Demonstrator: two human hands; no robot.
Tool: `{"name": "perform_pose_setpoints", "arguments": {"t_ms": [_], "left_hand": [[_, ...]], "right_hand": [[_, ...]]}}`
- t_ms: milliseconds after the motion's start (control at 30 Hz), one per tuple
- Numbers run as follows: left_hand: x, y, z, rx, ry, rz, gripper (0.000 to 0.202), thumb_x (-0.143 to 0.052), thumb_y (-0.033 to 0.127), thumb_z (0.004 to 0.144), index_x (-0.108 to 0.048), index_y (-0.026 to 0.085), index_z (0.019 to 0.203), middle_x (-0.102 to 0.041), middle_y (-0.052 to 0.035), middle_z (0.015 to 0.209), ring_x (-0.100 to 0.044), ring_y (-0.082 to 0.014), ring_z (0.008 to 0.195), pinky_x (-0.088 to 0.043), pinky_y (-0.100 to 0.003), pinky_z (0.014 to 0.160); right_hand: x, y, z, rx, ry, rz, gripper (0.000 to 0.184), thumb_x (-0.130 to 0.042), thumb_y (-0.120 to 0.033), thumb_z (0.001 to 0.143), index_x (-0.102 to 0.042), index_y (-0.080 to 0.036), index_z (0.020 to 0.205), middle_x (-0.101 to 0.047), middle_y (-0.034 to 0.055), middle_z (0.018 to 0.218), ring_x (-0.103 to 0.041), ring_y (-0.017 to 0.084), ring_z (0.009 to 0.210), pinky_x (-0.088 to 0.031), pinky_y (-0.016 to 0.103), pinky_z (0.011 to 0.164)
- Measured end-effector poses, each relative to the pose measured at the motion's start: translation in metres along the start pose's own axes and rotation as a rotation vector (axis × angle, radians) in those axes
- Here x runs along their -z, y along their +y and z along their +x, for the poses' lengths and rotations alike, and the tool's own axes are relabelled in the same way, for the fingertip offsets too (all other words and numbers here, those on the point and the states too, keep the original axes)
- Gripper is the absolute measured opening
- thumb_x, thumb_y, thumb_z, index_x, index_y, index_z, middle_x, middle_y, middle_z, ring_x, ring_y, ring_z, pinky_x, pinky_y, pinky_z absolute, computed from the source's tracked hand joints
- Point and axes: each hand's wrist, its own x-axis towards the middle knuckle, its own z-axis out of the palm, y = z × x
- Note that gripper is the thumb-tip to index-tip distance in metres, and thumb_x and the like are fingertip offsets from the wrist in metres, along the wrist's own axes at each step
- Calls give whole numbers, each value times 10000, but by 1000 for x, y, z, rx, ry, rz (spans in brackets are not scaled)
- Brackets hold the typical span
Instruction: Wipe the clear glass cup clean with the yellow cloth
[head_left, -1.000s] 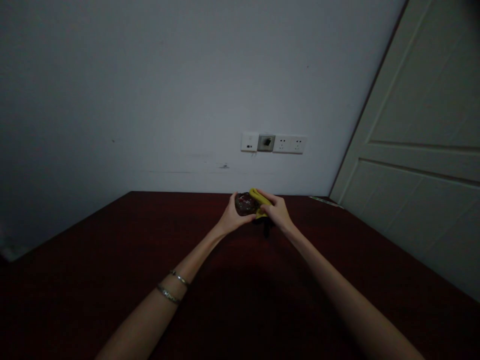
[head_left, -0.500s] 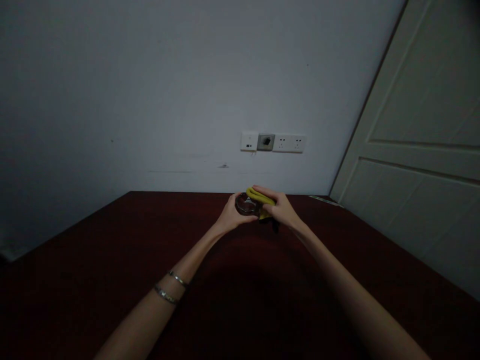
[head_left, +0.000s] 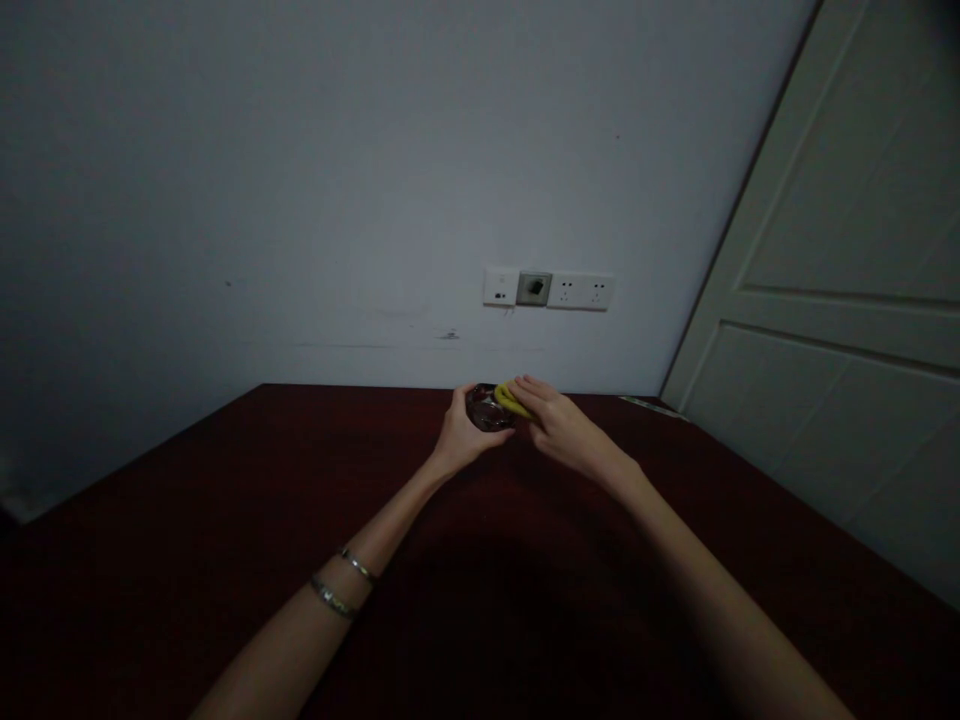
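My left hand point(head_left: 463, 432) is curled around the left side of a round, dark glass dish point(head_left: 484, 410), perhaps an ashtray, with the thumb along its near edge. A folded yellow cloth point(head_left: 512, 400) is pinched in my right hand point(head_left: 551, 415) and lies against the right side of the dish. The fingers and cloth cover that part of the rim. Both hands are over the far part of the dark red table point(head_left: 360, 470). How the dish rests on or above the tabletop is too dark to tell.
Behind the table rises a pale wall point(head_left: 375, 180) with a row of sockets point(head_left: 566, 290). A white panelled door point(head_left: 840, 330) stands at the right. A thin flat strip point(head_left: 652, 406) lies at the table's far right corner.
My right hand has turned and its wrist has swung outward. The cloth's lower hanging part no longer shows. The dish has shifted slightly left in my left hand.
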Motion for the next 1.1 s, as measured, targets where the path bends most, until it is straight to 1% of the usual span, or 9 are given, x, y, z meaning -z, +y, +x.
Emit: {"name": "perform_pose_setpoints", "arguments": {"t_ms": [200,300,400,533,633,800,933,1033,1100], "left_hand": [[0,-3,1,13,18,5,751,-785,186,499,-400,167,1143,-593,-96,1084,-596,-229,970,-474,-398,887],[0,-6,1,14,48,-7,764,-797,195,482,-403,173,1135,-604,-89,1073,-608,-221,948,-483,-372,860],[0,-8,1,4,63,-24,696,-773,255,550,-396,171,1128,-623,-84,1039,-622,-199,894,-489,-345,822],[2,-12,0,-15,23,-20,595,-709,279,644,-382,188,1133,-640,-57,996,-625,-179,868,-492,-325,796],[2,-14,-1,-1,-16,-37,603,-717,272,643,-377,197,1135,-648,-43,967,-632,-175,845,-499,-319,776],[0,-12,0,-17,-14,-63,769,-830,307,523,-394,186,1145,-621,-90,1072,-627,-220,952,-499,-361,839],[3,2,2,-25,-57,-31,776,-848,349,509,-419,175,1132,-620,-116,1102,-613,-248,1022,-473,-426,917],[5,14,7,-57,-67,11,763,-849,361,513,-429,177,1124,-620,-119,1103,-614,-255,1022,-472,-442,924],[3,18,12,-69,-48,14,743,-844,370,524,-437,178,1115,-613,-121,1104,-614,-256,1021,-478,-438,917]], "right_hand": [[11,-29,1,-29,-110,-22,558,-389,36,714,-526,-65,1245,-543,211,1289,-521,295,1220,-429,490,1040],[14,-41,2,-31,-128,29,552,-376,41,719,-526,-78,1237,-546,197,1292,-503,284,1240,-428,490,1042],[13,-52,1,-8,-162,87,544,-374,36,723,-524,-75,1235,-515,192,1334,-448,268,1293,-411,462,1062],[11,-61,0,-3,-185,165,553,-374,18,728,-530,-97,1245,-526,170,1338,-476,248,1274,-388,458,1074],[14,-60,1,0,-179,276,597,-377,17,693,-553,-131,1243,-556,131,1323,-491,232,1263,-380,449,1076],[29,-41,4,-159,-40,482,642,-388,-27,653,-585,-195,1240,-636,57,1234,-597,211,1120,-451,423,997],[41,-19,4,-374,204,561,609,-436,-101,629,-619,-174,1205,-661,67,1187,-625,244,1032,-499,424,894],[41,-6,6,-562,413,639,603,-470,-148,593,-640,-163,1171,-683,66,1125,-642,245,917,-531,372,756],[37,-2,8,-686,441,746,626,-481,-162,564,-633,-156,1172,-705,57,1020,-639,212,772,-521,314,631]]}}
